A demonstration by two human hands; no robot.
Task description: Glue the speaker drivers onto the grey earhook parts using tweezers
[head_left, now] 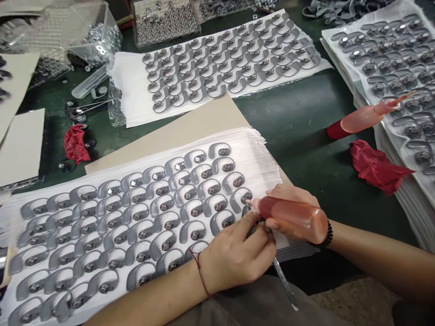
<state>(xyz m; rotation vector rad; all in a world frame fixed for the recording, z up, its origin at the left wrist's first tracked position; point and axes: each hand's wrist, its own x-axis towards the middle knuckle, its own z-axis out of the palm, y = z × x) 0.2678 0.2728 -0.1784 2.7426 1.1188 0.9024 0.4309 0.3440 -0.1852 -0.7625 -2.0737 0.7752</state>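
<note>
My right hand [292, 203] is wrapped round a pink squeeze bottle [295, 218] whose nozzle tip touches a grey hook-shaped part [242, 197] at the right end of the near sheet. My left hand [238, 256] pinches metal tweezers [283, 283] right beside that nozzle; their handle sticks out toward me. Rows of the same grey parts with round metal centres lie on a white paper stack [261, 151] over brown card.
A second sheet of grey parts [224, 59] lies farther back, a third [390, 59] at right with another pink bottle [367, 117] on it. Red cloths [375, 165] [76, 142] lie on the green table. Clear boxes of metal pieces [163, 22] stand at the back.
</note>
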